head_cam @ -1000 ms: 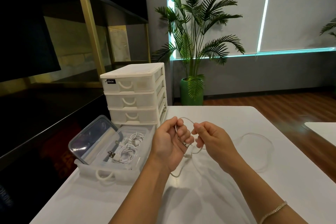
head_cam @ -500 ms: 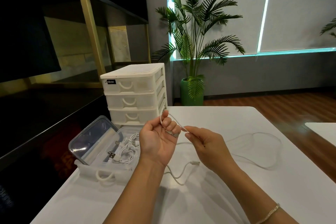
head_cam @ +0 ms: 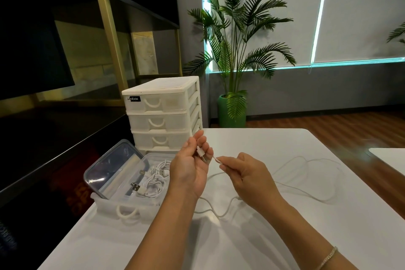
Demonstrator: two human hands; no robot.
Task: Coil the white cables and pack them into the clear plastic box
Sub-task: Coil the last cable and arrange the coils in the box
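- At frame centre, left hand [head_cam: 190, 169] palm up, fingers curled round the USB plug [head_cam: 201, 153] of a white cable [head_cam: 306, 184]; right hand [head_cam: 245, 173] pinching its other small end, loose length sprawled on the white table [head_cam: 285, 237] at right.
- Left of centre, clear plastic box [head_cam: 122, 201], lid propped open, coiled cables [head_cam: 153, 180] inside.
- Behind, drawer tower [head_cam: 162, 114] labelled "box"; palm [head_cam: 238, 35] beyond.
- Versus earlier: coil undone, hands slightly apart.

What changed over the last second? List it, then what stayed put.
The hands parted: the left hand now holds the plug end of the white cable, the right hand pinches its other end, and the loop has spread out across the table. The clear box, its coiled cables and the drawer unit stayed.
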